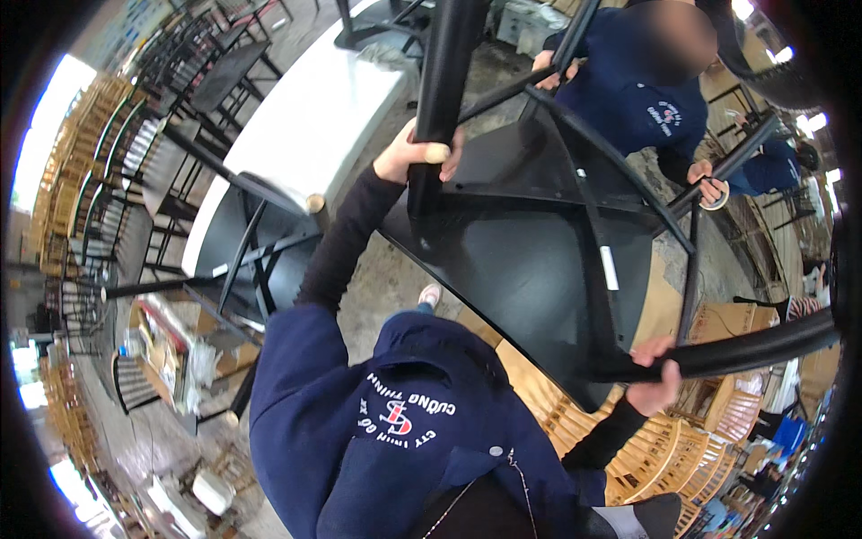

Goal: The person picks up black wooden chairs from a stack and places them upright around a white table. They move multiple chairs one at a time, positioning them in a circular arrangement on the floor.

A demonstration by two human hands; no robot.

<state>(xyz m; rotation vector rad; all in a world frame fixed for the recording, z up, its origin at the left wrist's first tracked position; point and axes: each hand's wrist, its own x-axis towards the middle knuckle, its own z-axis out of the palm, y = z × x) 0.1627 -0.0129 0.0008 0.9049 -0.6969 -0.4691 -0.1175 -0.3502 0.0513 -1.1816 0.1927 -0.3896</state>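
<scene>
An upturned black seat (pixel 503 278), part of a stool or chair, lies underside up in front of me, its black legs and thin crossing bars showing. My left hand (pixel 417 157) is closed round a thick black leg (pixel 449 63); its thumb has a tan cover. Lower right, my right hand (pixel 655 375) wraps round another black leg (pixel 754 349) close to the seat. Across from me, a person in a dark blue top (pixel 620 81) has both hands at the far legs, with a pale roll of tape (pixel 716 195) at one hand.
On the left, a white tabletop (pixel 296 99) runs beside a second upturned black seat (pixel 256 238). Rows of black chairs (pixel 224 85) stand beyond. Light wooden chair parts (pixel 664 449) are stacked at lower right. Lower left are a box of supplies (pixel 180 346) and a white container (pixel 214 491).
</scene>
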